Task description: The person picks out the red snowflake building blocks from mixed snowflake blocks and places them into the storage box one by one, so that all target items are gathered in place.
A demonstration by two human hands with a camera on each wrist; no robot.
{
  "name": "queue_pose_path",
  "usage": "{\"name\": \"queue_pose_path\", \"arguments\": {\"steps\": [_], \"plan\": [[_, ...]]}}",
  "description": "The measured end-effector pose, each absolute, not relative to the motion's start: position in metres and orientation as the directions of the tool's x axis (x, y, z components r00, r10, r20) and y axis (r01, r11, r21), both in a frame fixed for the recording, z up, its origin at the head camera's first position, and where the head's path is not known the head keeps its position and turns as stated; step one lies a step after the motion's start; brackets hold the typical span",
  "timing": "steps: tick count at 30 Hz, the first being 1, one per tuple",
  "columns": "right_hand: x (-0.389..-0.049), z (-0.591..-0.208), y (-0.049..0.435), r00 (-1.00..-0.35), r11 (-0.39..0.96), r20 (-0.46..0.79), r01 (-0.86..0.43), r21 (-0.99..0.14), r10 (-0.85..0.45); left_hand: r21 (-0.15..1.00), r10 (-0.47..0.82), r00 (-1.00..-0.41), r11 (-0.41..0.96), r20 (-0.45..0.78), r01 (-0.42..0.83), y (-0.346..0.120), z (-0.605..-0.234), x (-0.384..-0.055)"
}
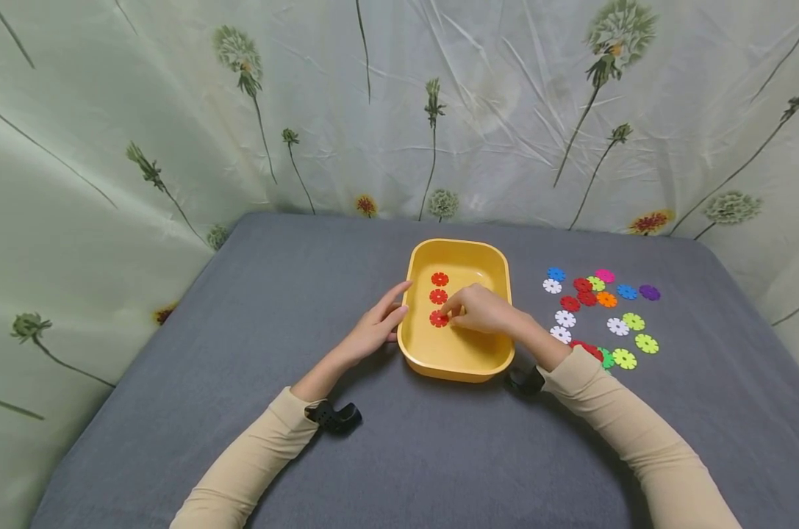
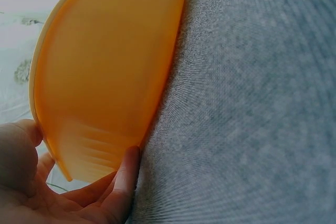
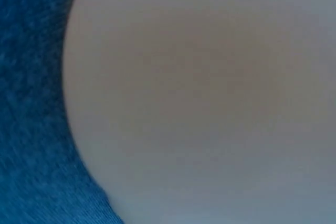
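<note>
A yellow plastic tub (image 1: 456, 367) stands on the grey cloth. Three red snowflake discs lie in a column on its floor: a far disc (image 1: 440, 279), a middle disc (image 1: 438, 296) and a near disc (image 1: 436, 319). Bent over inside the tub, my right hand (image 1: 481, 308) pinches the near disc at its right edge. On the tub's left side, my left hand (image 1: 367, 332) holds the wall; the left wrist view has its thumb (image 2: 26, 129) by the rim and a finger (image 2: 126, 174) low against the side. Only a blurred pale surface fills most of the right wrist view.
Right of the tub, loose snowflake discs are scattered in several colours, among them a purple disc (image 1: 649, 292), an orange disc (image 1: 607, 299) and a white disc (image 1: 617, 326). Some lie partly behind the right sleeve (image 1: 611, 404). A flowered curtain (image 1: 373, 110) hangs behind the table.
</note>
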State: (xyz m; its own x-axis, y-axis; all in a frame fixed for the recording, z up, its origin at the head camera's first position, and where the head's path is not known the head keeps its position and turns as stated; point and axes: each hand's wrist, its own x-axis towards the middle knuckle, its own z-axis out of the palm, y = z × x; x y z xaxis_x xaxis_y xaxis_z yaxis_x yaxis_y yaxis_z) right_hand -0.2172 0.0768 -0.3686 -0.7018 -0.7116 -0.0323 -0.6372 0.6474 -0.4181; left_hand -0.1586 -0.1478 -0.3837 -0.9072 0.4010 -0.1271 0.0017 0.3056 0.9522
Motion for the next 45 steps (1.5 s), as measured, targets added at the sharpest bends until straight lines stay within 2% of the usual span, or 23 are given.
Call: {"name": "queue_pose_path", "arguments": {"steps": [6,12,25,32,45], "plan": [[-0.217,-0.370,0.073,-0.687,0.641,-0.046,-0.651,-0.406,-0.726,0.954,0.401,-0.908,0.301,-0.123,0.004,-0.150,-0.402,-0.168],[-0.218,-0.373,0.071,-0.700,0.652,-0.052,-0.632,-0.419,-0.712,0.953,0.387,-0.916,0.302,-0.103,0.021,-0.150,-0.412,-0.172],[-0.218,-0.373,0.071,-0.705,0.648,-0.035,-0.631,-0.427,-0.709,0.955,0.384,-0.916,0.297,-0.113,0.007,-0.149,-0.410,-0.172],[-0.220,-0.370,0.075,-0.690,0.623,-0.033,-0.631,-0.463,-0.723,0.948,0.390,-0.911,0.317,-0.135,-0.005,-0.147,-0.389,-0.161],[-0.217,-0.352,0.100,-0.784,0.625,0.089,-0.551,-0.553,-0.614,0.954,0.392,-0.912,0.301,-0.124,0.000,-0.146,-0.384,-0.157]]}}
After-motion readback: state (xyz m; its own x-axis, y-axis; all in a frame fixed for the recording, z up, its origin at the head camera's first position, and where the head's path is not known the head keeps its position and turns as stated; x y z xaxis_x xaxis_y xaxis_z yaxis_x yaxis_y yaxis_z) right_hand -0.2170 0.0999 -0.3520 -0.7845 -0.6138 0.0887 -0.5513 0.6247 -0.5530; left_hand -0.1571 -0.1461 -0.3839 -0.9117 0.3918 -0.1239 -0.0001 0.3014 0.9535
